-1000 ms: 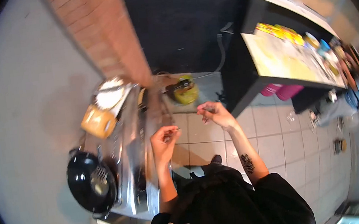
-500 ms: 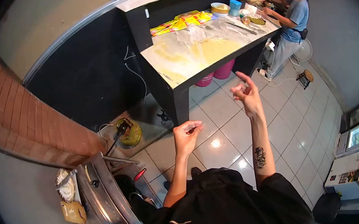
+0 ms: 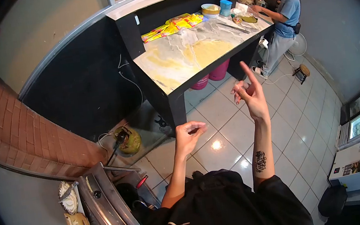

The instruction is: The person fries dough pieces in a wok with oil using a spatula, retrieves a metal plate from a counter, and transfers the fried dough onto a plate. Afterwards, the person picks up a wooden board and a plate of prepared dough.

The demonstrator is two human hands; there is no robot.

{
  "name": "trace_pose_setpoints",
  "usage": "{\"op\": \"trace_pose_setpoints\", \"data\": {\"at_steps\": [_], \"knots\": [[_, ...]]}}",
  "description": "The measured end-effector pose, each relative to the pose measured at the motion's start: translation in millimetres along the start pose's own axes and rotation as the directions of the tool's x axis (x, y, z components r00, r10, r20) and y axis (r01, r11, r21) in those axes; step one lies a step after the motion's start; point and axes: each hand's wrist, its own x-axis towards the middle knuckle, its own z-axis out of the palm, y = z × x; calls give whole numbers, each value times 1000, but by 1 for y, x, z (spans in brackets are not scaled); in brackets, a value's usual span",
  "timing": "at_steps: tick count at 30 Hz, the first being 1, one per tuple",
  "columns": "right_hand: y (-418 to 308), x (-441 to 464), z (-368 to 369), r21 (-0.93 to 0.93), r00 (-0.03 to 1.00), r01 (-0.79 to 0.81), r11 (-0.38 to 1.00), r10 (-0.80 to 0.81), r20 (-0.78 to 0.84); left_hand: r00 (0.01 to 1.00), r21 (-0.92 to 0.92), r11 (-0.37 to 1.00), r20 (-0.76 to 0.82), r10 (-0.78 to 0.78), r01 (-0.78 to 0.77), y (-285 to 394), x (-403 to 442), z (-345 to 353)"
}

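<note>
My left hand (image 3: 189,137) is held out over the tiled floor, thumb and fingertips drawn together in a pinch. Whatever lies between those fingertips, if anything, is too small to make out. Higher and to the right is my right hand (image 3: 252,97), its index finger stretched out while the thumb meets the curled other fingers. Something pale shows at those fingertips, but its kind is unclear. Both hands are apart from each other and from the counter (image 3: 183,62), whose pale top is dusted with yellowish powder.
Yellow packets (image 3: 174,25), a bowl (image 3: 210,10) and a blue container (image 3: 225,7) stand on the counter. A co-worker (image 3: 289,13) works at its right end. A gas cylinder (image 3: 128,141) is at left, a metal machine (image 3: 105,202) at lower left, a small stool (image 3: 302,72) at right.
The view has shifted slightly, so the counter appears further left. My right index finger points straighter up. My left hand keeps its pinch.
</note>
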Motion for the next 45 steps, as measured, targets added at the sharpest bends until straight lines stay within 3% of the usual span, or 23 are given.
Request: {"op": "trace_pose_setpoints", "data": {"at_steps": [2, 7, 10, 12, 14, 16, 17, 18, 20, 21, 23, 25, 27, 29, 30, 32, 34, 36, 38, 40, 43, 45], "knots": [[5, -2, -3, -100, 989, -107, 989, 116, 87, 992, -169, 978, 25, -121, 124, 1, -4, 4], [37, -23, 6, -134, 954, -221, 966, 242, 175, 981, -104, 975, 4, -196, 195, -6, -18, 8], [49, -49, 31, -107, 893, -321, 941, 339, 298, 979, -124, 978, -94, -182, 169, -22, -28, 6], [43, -72, 56, -47, 823, -414, 909, 396, 407, 931, -391, 867, -63, -360, 309, -29, -32, 4], [48, -91, 75, -22, 784, -450, 893, 407, 468, 925, -386, 855, -12, -380, 347, -41, -38, 3], [68, -108, 88, -55, 782, -316, 947, 293, 550, 874, -619, 619, 377, -306, 484, -40, -46, -4], [80, -116, 96, -65, 772, -244, 968, 234, 590, 872, -695, 526, 379, -311, 490, -45, -51, 0], [88, -120, 102, -69, 760, -164, 984, 171, 627, 872, -691, 532, 377, -312, 489, -73, -58, -7], [91, -125, 111, -69, 743, -81, 994, 106, 660, 929, -675, 650, 339, -148, 350, -143, -72, -23], [89, -126, 116, -97, 745, -74, 993, 120, 656, 961, -538, 799, 86, -264, 268, -76, -69, -6], [93, -130, 123, -123, 744, -67, 990, 132, 655, 963, -525, 814, 42, -268, 249, -59, -73, -7], [106, -136, 129, -55, 733, -199, 978, 186, 654, 961, -513, 826, -7, -276, 234, -43, -76, -7], [110, -138, 133, -83, 730, -156, 984, 172, 661, 883, -616, 753, -192, -428, 231, -28, -74, -4], [110, -140, 140, -105, 732, -109, 988, 151, 664, 874, -601, 733, -114, -472, 317, -54, -79, -21], [110, -143, 146, -17, 754, -204, 979, 169, 634, 856, -582, 707, -36, -516, 401, -59, -80, -27], [113, -148, 153, 74, 773, -298, 952, 196, 603, 867, -563, 743, -91, -490, 361, -71, -81, -31], [122, -147, 157, -43, 813, -192, 980, 184, 552, 878, -540, 778, -138, -458, 321, -74, -80, -33], [123, -147, 158, -37, 850, -174, 984, 169, 499, 912, -402, 868, -156, -379, 292, -76, -77, -35], [117, -144, 157, -36, 881, -157, 987, 157, 446, 908, -459, 833, -119, -402, 309, -45, -67, -30], [109, -141, 153, 91, 843, -343, 935, 263, 469, 901, -516, 791, -80, -426, 328, -24, -66, -25], [85, -126, 139, 76, 853, -186, 980, 123, 507, 908, -451, 807, 18, -419, 381, -21, -59, -22], [71, -124, 128, 74, 842, -240, 968, 170, 513, 930, -533, 792, -30, -367, 296, -24, -50, -15]]}}
